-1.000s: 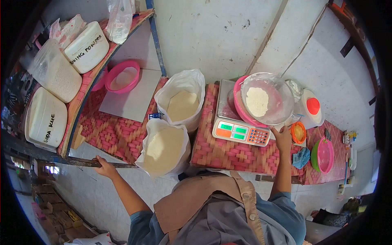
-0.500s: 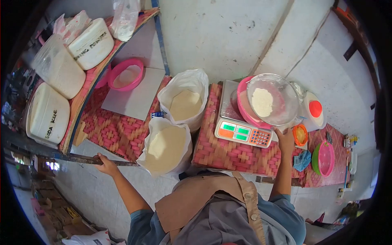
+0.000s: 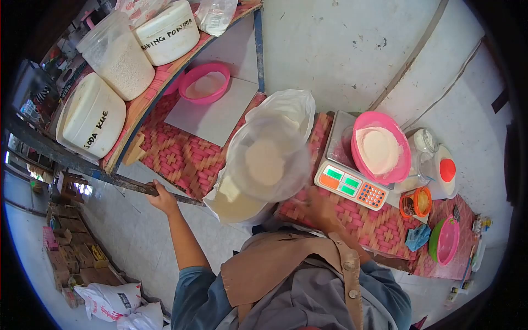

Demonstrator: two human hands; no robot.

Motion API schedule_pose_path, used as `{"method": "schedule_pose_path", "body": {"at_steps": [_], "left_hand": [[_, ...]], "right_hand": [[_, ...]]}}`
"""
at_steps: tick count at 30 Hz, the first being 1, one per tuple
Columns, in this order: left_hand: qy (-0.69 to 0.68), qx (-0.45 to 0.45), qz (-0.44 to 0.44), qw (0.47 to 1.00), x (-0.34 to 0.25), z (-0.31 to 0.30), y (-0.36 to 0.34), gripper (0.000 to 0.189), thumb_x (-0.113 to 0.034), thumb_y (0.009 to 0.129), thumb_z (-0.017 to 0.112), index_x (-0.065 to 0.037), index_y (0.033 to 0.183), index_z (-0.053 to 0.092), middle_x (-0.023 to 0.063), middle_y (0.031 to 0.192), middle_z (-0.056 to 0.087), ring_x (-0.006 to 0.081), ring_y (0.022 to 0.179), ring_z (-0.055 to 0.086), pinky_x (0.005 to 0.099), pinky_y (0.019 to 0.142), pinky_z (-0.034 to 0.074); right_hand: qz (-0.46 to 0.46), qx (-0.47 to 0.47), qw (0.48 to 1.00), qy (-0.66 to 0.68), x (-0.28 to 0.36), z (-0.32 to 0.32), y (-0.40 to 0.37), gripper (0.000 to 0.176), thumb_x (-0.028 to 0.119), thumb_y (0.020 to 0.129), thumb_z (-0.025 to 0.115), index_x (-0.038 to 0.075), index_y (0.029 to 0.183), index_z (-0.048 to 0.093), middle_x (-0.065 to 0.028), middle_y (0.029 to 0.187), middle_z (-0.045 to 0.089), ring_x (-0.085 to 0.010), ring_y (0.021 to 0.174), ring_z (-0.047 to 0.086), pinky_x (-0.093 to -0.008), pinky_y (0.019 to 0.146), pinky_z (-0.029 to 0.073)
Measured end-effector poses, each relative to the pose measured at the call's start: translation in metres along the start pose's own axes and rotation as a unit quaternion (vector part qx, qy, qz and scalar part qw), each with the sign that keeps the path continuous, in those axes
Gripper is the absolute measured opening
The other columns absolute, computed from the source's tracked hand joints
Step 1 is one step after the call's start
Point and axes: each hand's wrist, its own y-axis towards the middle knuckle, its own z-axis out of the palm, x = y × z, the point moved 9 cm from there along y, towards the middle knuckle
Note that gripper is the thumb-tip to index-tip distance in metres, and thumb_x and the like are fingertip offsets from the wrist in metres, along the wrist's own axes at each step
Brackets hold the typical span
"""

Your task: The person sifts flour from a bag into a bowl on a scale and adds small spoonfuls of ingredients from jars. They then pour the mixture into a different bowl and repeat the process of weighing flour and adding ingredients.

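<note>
**Clear bowl of flour held over the open sacks**

The clear bowl [image 3: 268,159] was see-through plastic, wide and round, with a low mound of white flour in its middle. It hung in the air, roughly level, above the front edge of the counter [image 3: 176,157], about midway along it, and blurred with motion. Through its wall showed the two open flour sacks: the front sack [image 3: 234,204] stood right under it at the counter's front edge, and the back sack [image 3: 289,107] rose behind it towards the wall.

The right hand [image 3: 319,212] was at the bowl's near right rim, closed on it and carrying it, forearm bent in close to the chest; the hand was too blurred to make out single fingers. The left hand [image 3: 160,197] reached out to the left with the arm nearly straight, its fingers wrapped around a dark metal bar [image 3: 132,186] that ran beyond the counter's left front corner.

To the right of the bowl, a scale [image 3: 350,185] sat on the woven mat, and a pink bowl [image 3: 382,154] of flour rested on its pan. A tub lettered SODA KUE [image 3: 91,124] stood on the shelf at the left end.
</note>
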Motion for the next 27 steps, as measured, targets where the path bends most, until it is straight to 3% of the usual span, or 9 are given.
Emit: {"method": "schedule_pose_path", "body": {"at_steps": [10,13,16,18,21,22,23,24,27], "left_hand": [[0.0,-0.028,0.004,1.0,0.006,-0.004,0.002,0.015,-0.01,0.08,0.053,0.0,0.076,0.043,0.003,0.063,0.041,0.0106,0.053,0.037,0.0232,0.046,0.031],[-0.004,-0.028,-0.006,1.0,0.001,-0.003,0.001,0.014,-0.01,0.08,0.053,0.0,0.076,0.044,0.003,0.063,0.041,0.0105,0.053,0.037,0.0231,0.046,0.032],[-0.014,-0.027,0.005,1.0,0.002,-0.001,0.001,0.014,-0.01,0.08,0.053,0.0,0.078,0.044,0.0033,0.064,0.041,0.0103,0.053,0.037,0.0227,0.046,0.032],[0.008,-0.021,0.014,1.0,0.002,-0.002,0.002,0.015,-0.011,0.08,0.053,0.001,0.078,0.045,0.0041,0.064,0.042,0.0103,0.053,0.038,0.0226,0.045,0.033],[-0.004,-0.062,0.017,0.998,0.008,-0.008,0.003,0.016,-0.012,0.08,0.053,0.002,0.079,0.045,0.0043,0.064,0.042,0.0113,0.053,0.039,0.0232,0.046,0.034],[-0.01,-0.057,0.014,0.998,0.009,-0.005,0.002,0.016,-0.012,0.08,0.053,0.002,0.079,0.045,0.0043,0.064,0.042,0.0113,0.053,0.039,0.0232,0.046,0.034],[-0.002,-0.062,0.019,0.998,0.006,-0.006,0.001,0.016,-0.012,0.08,0.053,0.002,0.079,0.045,0.0045,0.064,0.042,0.0118,0.053,0.039,0.0235,0.046,0.035],[0.007,-0.067,0.024,0.997,0.002,-0.007,0.001,0.016,-0.012,0.08,0.053,0.003,0.08,0.045,0.0048,0.064,0.042,0.0123,0.053,0.04,0.0239,0.046,0.035],[0.037,-0.074,0.057,0.995,-0.009,-0.006,0.0,0.016,-0.011,0.08,0.053,0.003,0.082,0.045,0.0054,0.065,0.043,0.0126,0.054,0.041,0.0242,0.046,0.036]], "right_hand": [[-0.163,0.181,0.96,-0.136,0.059,0.147,0.037,0.016,0.012,0.067,0.053,0.002,0.079,0.055,-0.0123,0.07,0.058,-0.0263,0.065,0.061,-0.0397,0.057,0.047],[-0.228,0.116,0.925,-0.28,0.09,0.163,0.056,0.013,0.012,0.066,0.054,0.004,0.076,0.056,-0.009,0.073,0.058,-0.0223,0.073,0.059,-0.0414,0.075,0.042],[-0.331,-0.015,0.918,-0.217,0.127,0.097,0.055,0.018,0.012,0.067,0.052,0.005,0.084,0.056,-0.0079,0.084,0.056,-0.0213,0.085,0.053,-0.043,0.087,0.032],[-0.362,-0.165,0.917,0.001,0.122,0.016,0.039,0.025,0.014,0.071,0.049,0.008,0.094,0.054,-0.0064,0.087,0.055,-0.0226,0.086,0.052,-0.0448,0.092,0.024],[-0.143,-0.201,0.968,0.046,0.024,-0.076,0.035,0.027,0.015,0.071,0.054,0.007,0.097,0.05,-0.0095,0.094,0.052,-0.0242,0.09,0.049,-0.0435,0.09,0.028],[-0.029,-0.351,0.89,0.288,-0.021,-0.13,0.004,0.029,0.016,0.076,0.052,0.004,0.102,0.047,-0.0103,0.093,0.05,-0.023,0.089,0.048,-0.0393,0.082,0.035],[-0.032,-0.502,0.862,0.065,-0.087,-0.144,-0.014,0.031,0.011,0.078,0.05,0.001,0.107,0.044,-0.009,0.088,0.048,-0.0201,0.087,0.046,-0.0321,0.074,0.041],[0.025,-0.575,0.797,0.183,-0.132,-0.186,-0.04,0.035,0.006,0.071,0.058,-0.002,0.104,0.046,-0.0086,0.093,0.047,-0.0196,0.082,0.046,-0.0313,0.076,0.038],[0.209,-0.571,0.794,0.021,-0.257,-0.257,-0.098,0.035,0.021,0.078,0.056,0.003,0.106,0.049,-0.0111,0.088,0.049,-0.0219,0.075,0.048,-0.0316,0.069,0.041]]}}
